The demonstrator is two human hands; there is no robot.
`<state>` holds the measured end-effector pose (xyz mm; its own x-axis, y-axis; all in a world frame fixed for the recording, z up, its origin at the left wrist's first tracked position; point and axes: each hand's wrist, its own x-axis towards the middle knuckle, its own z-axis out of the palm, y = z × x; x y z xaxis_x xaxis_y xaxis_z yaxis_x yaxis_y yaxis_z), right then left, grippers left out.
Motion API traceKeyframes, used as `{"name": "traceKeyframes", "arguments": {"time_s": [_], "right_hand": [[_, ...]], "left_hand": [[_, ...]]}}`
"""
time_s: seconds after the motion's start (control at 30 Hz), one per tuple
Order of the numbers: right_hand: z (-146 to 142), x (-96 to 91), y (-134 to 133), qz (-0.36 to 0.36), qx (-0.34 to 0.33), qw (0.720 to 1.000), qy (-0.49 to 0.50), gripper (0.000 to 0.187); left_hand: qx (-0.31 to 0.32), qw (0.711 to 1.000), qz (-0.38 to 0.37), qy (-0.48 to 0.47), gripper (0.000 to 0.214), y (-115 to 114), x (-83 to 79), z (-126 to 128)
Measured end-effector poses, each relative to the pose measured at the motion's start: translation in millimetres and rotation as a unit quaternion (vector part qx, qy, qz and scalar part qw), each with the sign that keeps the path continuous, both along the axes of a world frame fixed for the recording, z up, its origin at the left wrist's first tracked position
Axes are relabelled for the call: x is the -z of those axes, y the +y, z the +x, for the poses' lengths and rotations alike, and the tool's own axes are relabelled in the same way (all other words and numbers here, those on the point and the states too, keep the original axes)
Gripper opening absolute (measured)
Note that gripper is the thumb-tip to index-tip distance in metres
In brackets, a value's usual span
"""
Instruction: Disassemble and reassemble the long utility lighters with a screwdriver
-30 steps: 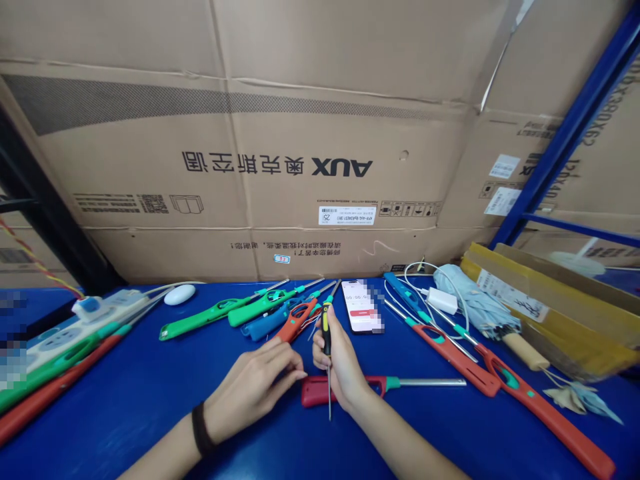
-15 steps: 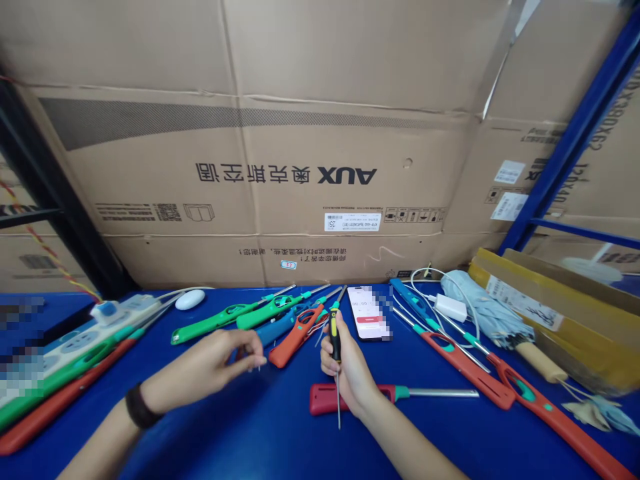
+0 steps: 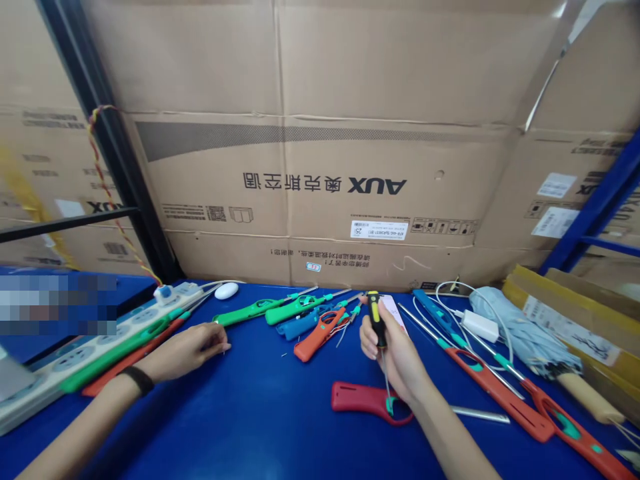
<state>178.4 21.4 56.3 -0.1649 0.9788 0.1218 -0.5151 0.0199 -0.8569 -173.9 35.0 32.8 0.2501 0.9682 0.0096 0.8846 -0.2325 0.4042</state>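
Note:
My right hand (image 3: 395, 357) is closed round a black and yellow screwdriver (image 3: 375, 319), handle up, its thin shaft pointing down toward a red long-nosed lighter (image 3: 363, 399) on the blue table (image 3: 260, 427). My left hand (image 3: 193, 347), a dark band on the wrist, rests on the table to the left with fingers curled and pinched; what it pinches is too small to make out. Green, blue and orange lighters (image 3: 305, 319) lie in a fan behind the hands.
A white power strip (image 3: 85, 350) with green and red lighters on it lies at the left. Two orange-red lighters (image 3: 505, 393), a white charger (image 3: 480, 325), a folded umbrella (image 3: 530, 340) and yellow cartons fill the right. Large cardboard boxes (image 3: 325, 173) wall the back.
My left hand has drawn away to the left from the red lighter, staying pinched. My right hand stays on the screwdriver. The view has swung left.

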Motion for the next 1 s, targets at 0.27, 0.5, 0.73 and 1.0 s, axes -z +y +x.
{"name": "traceKeyframes", "arguments": {"time_s": [0.27, 0.5, 0.73, 1.0], "right_hand": [[56.8, -7.9, -33.1, 0.125, 0.048, 0.915, -0.381, 0.029], [66.4, 8.2, -48.6, 0.164, 0.016, 0.756, -0.633, 0.023], [60.4, 25.1, -46.4, 0.159, -0.011, 0.681, -0.714, 0.031], [57.1, 25.7, -47.2, 0.174, -0.008, 0.676, -0.716, 0.027]], "left_hand": [[0.026, 0.977, -0.076, -0.200, 0.037, -10.3, -1.1, 31.5], [0.069, 0.894, -0.186, -0.401, 0.041, -18.2, 13.8, 110.3], [0.025, 0.769, -0.325, -0.550, 0.032, -29.7, 10.1, 152.7], [-0.056, 0.606, -0.455, -0.650, 0.006, -24.9, 10.2, 180.0]]}}
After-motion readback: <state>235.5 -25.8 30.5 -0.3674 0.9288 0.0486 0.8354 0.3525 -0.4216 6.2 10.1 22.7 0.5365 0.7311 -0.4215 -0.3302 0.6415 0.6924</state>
